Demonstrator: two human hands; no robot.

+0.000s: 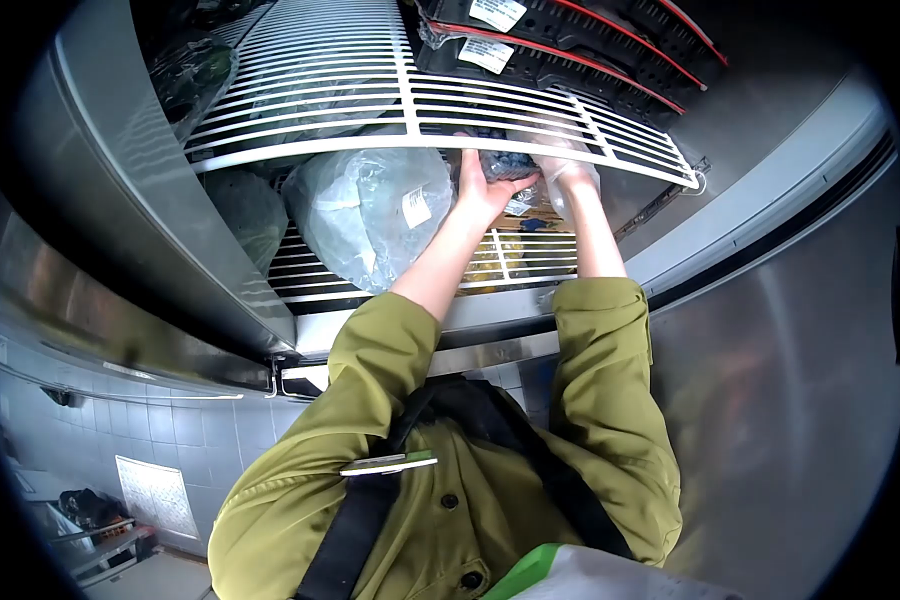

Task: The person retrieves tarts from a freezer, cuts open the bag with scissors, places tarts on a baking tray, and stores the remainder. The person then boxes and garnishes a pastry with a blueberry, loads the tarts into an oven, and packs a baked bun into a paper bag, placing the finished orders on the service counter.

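Both my arms reach into an open refrigerator, under its upper white wire shelf. My left hand has its thumb raised and its fingers around the near side of a clear package with dark blue contents; what is inside is too small to name. To the right of that package, my right hand is partly behind clear plastic and the shelf wires, so its fingers are blurred and hidden. Left of my left hand, a large clear plastic bag with a white label and pale green contents rests on the lower wire shelf.
Black trays with red edges are stacked on the upper wire shelf. Another bagged item is at the left wall. Yellow items show around the lower wires. A steel door stands open at right.
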